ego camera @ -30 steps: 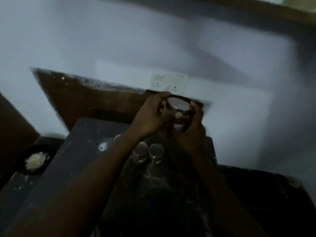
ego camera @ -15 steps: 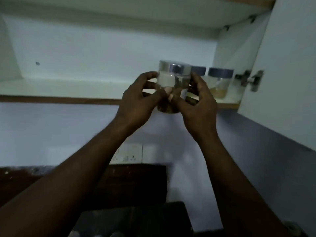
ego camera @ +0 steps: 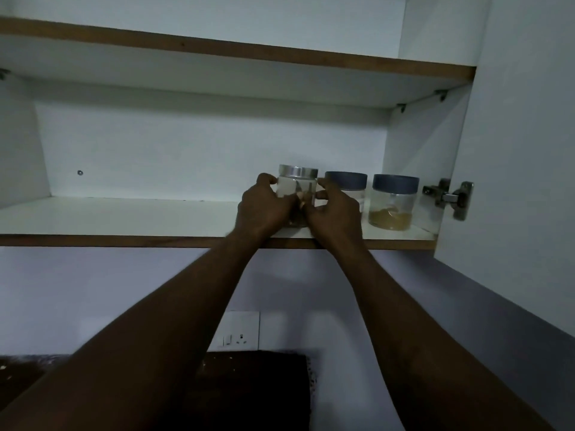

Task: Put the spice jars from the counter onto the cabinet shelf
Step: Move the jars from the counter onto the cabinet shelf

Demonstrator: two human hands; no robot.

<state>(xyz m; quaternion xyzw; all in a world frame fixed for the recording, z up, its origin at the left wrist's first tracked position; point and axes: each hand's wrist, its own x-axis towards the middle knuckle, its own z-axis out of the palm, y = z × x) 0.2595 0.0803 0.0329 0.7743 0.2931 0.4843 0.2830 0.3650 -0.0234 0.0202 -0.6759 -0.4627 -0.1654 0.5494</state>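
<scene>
half a second ago the silver-lidded jar [ego camera: 297, 185] was held in the air in front of the shelf edge. now both hands have carried it forward and inward, so it is over the lower shelf [ego camera: 124, 219], near the front edge.

head view: the silver-lidded jar is clear glass with a shiny metal lid. it stands upright in the right half of the lower shelf. the hands cover its bottom, so i cannot tell whether it fully rests on the board. the left hand [ego camera: 264, 209] grasps the jar from the left, fingers curled round the glass just under the lid. the right hand [ego camera: 334, 216] grasps it from the right in the same way. the two thumbs meet in front of the jar. both forearms reach up from the bottom of the picture.

just to the right stands a first blue-lidded jar [ego camera: 347, 181], partly hidden behind the right hand; i cannot tell whether the two jars touch. further right, apart from it, a second blue-lidded jar [ego camera: 393, 203] holds a layer of brownish-yellow powder. beyond that a metal hinge [ego camera: 451, 197] joins the open cabinet door [ego camera: 522, 150] to the cabinet side. an upper shelf [ego camera: 217, 51] runs across the top. on the wall below the cabinet, between the forearms, is a white socket [ego camera: 238, 334].
</scene>
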